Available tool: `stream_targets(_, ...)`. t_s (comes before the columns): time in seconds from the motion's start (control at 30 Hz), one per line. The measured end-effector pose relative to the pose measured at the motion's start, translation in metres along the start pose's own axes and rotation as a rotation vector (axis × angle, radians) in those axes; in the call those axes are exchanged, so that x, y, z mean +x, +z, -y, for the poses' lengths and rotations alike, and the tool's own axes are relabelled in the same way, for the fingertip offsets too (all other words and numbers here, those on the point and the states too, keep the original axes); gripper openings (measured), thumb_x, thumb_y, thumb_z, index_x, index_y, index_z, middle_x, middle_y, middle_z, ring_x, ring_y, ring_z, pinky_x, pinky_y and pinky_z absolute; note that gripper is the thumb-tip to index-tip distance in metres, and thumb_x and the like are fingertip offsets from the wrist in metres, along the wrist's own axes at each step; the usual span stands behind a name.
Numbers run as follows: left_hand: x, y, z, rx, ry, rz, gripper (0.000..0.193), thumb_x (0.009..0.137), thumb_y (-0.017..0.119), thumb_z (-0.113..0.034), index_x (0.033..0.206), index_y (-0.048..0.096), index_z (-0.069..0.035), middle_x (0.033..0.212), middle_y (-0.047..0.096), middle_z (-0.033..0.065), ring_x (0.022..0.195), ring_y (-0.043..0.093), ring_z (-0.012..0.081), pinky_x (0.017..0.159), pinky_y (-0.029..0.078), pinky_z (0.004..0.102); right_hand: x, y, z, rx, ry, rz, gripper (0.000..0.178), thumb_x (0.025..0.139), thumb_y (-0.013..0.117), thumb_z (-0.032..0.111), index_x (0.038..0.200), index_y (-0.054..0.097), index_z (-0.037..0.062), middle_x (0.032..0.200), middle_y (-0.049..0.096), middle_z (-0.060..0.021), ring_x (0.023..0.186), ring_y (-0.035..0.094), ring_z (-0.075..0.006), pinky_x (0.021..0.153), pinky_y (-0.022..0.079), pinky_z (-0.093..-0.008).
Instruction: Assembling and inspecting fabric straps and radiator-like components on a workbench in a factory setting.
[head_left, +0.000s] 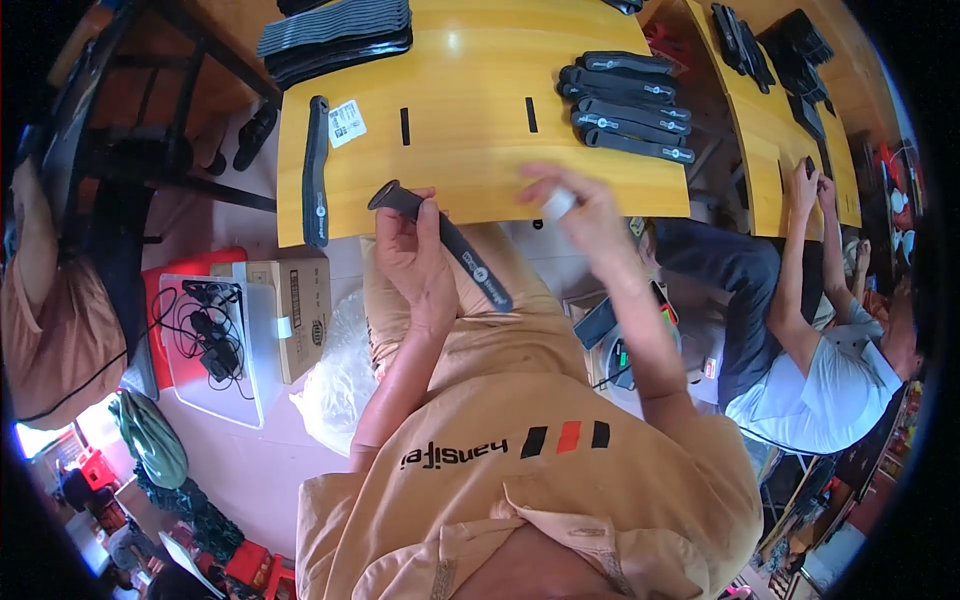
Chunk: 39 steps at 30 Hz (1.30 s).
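Note:
My left hand (415, 250) is closed on a black strap (468, 258) above my lap, near the table's front edge. The strap's looped end rises past my thumb, and its rounded end with a pale printed mark slants down to the right. To the right, my right hand (588, 215) hovers apart from the strap, over the table edge. It is smeared by motion; something white wraps or sits at a finger, and its grip is unclear. A similar strap (315, 175) lies lengthwise at the table's left edge, beside a white label sheet (347, 123).
The yellow table (460, 130) carries a stack of dark straps (335, 40) at the far left and a pile of marked straps (625, 105) at right. Left of me stand a clear bin (215, 390) with cables and a cardboard box (303, 310). Another person (820, 380) works at right.

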<state>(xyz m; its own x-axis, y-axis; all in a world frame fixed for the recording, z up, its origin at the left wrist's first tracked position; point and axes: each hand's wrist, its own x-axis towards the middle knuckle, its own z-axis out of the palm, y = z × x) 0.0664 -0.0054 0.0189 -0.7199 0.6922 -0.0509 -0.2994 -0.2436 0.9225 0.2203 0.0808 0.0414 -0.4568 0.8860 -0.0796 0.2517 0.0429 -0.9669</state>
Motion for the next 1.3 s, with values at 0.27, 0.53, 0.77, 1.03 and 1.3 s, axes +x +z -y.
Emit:
stream_targets(0.27, 0.004, -0.003, -0.005, 0.041, 0.060, -0.076, 0.011, 0.086, 0.055, -0.005, 0.097, 0.053, -0.002, 0.086, 0.056, 0.0010, 0.075, 0.051, 0.0067, 0.068, 0.044, 0.0204, -0.031, 0.041, 0.002, 0.285, 0.356, 0.319, 0.020, 0.080, 0.063, 0.018, 0.090, 0.065, 0.0019, 0.067, 0.060, -0.0035, 0.050, 0.047, -0.0039, 0.047, 0.035, -0.0177)
stream_targets(0.53, 0.023, -0.027, -0.010, -0.129, -0.324, 0.008, 0.015, 0.085, 0.059, -0.012, 0.096, 0.061, -0.002, 0.089, 0.062, 0.0056, 0.066, 0.057, 0.0087, 0.057, 0.050, 0.0203, -0.021, 0.013, -0.002, 0.397, 0.357, 0.086, 0.017, 0.084, 0.055, 0.011, 0.095, 0.062, -0.0002, 0.061, 0.058, -0.0035, 0.037, 0.031, -0.0006, 0.034, 0.021, -0.0169)
stream_targets(0.77, 0.066, -0.049, -0.009, 0.020, -0.316, 0.116, 0.012, 0.080, 0.064, -0.007, 0.091, 0.063, -0.001, 0.080, 0.064, 0.0055, 0.060, 0.059, 0.0091, 0.054, 0.050, 0.0186, 0.012, -0.001, -0.008, 0.175, 0.322, 0.015, 0.018, 0.082, 0.056, 0.010, 0.095, 0.061, -0.0021, 0.072, 0.063, -0.0074, 0.038, 0.033, -0.0003, 0.035, 0.025, -0.0158)
stream_targets(1.03, 0.123, -0.021, -0.013, 0.205, -0.187, 0.218, 0.013, 0.079, 0.066, -0.009, 0.087, 0.063, 0.000, 0.073, 0.061, 0.0024, 0.059, 0.058, 0.0091, 0.055, 0.049, 0.0199, 0.071, -0.010, -0.016, 0.063, 0.201, -0.099, 0.017, 0.082, 0.058, 0.014, 0.092, 0.064, 0.0017, 0.061, 0.056, -0.0004, 0.039, 0.035, -0.0023, 0.036, 0.026, -0.0192)
stream_targets(1.3, 0.163, 0.006, 0.016, 0.407, -0.149, 0.258, 0.007, 0.078, 0.065, -0.010, 0.076, 0.063, -0.004, 0.062, 0.054, -0.0022, 0.051, 0.046, 0.0049, 0.047, 0.035, 0.0178, 0.112, 0.004, -0.041, -0.371, -0.073, -0.481, 0.009, 0.074, 0.061, 0.006, 0.082, 0.064, 0.0018, 0.068, 0.062, -0.0135, 0.062, 0.060, -0.0241, 0.061, 0.046, -0.0339)
